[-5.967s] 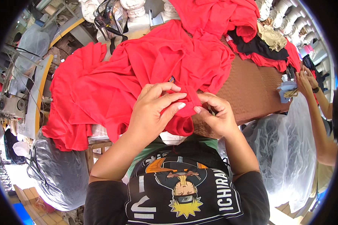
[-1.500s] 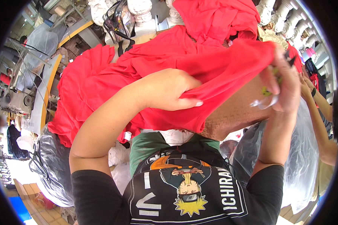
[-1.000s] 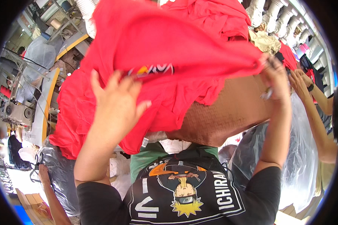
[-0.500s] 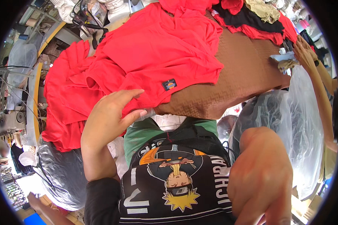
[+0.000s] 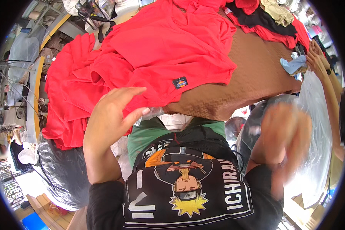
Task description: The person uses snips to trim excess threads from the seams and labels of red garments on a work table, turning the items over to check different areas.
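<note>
A red garment [image 5: 153, 50] lies spread in loose folds across the brown-covered table [image 5: 253, 69], with a small dark label [image 5: 179, 82] near its front edge. At that edge, on the left, my left hand [image 5: 111, 111] is open, thumb and fingers apart with nothing between them. Beside its thumb shows a bit of clear plastic [image 5: 154, 112]. My right hand [image 5: 283, 134] is raised at the right, away from the garment, in front of clear plastic bags. Motion smears its fingers, so their shape cannot be made out.
More red and black cloth [image 5: 272, 25] is heaped at the far right, beside crumpled tan paper [image 5: 278, 12]. Another person's hands [image 5: 316, 57] hold light-blue cloth [image 5: 294, 65] at the right. Large clear bags [image 5: 314, 142] stand at right; a dark plastic bag [image 5: 63, 172] is at lower left.
My right hand has swung up and to the right from the lower right. My left hand keeps nearly the same pose. Another person's arm at the lower left has gone from view.
</note>
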A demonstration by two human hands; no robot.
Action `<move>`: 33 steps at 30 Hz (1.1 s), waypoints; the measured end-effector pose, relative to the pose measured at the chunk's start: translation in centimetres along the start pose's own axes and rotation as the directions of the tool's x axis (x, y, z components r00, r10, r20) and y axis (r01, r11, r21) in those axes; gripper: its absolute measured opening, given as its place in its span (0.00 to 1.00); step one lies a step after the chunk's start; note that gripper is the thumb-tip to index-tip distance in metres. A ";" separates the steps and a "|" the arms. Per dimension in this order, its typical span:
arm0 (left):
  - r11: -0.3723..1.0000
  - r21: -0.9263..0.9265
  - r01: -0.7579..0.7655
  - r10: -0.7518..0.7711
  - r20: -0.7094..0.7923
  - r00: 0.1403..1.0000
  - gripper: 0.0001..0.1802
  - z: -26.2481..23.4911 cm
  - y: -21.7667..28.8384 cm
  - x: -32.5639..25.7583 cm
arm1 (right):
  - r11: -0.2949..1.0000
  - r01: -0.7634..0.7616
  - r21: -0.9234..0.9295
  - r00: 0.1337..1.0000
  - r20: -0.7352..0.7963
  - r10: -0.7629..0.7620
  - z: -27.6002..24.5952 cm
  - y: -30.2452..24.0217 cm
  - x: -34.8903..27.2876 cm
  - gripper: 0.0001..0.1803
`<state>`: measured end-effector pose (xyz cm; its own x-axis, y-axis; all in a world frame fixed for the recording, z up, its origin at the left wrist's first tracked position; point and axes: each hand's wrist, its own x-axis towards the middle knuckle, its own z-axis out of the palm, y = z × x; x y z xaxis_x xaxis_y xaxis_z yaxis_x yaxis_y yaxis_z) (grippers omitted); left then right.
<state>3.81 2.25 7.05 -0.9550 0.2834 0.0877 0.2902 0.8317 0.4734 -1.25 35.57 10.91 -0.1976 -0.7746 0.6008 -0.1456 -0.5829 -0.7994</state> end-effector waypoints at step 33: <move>0.539 -0.829 0.147 -0.596 -0.251 0.763 0.18 5.2 -10.2 5.6 | 0.642 -0.766 -0.023 -0.016 -0.998 -0.056 -12.1 10.6 -11.5 0.18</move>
<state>-4.18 -2.17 -1.89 -0.9167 -0.3996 0.0051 -0.0353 0.0938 0.9950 -12.21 41.30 -4.51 -0.9565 0.2901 0.0324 0.0352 0.2251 -0.9737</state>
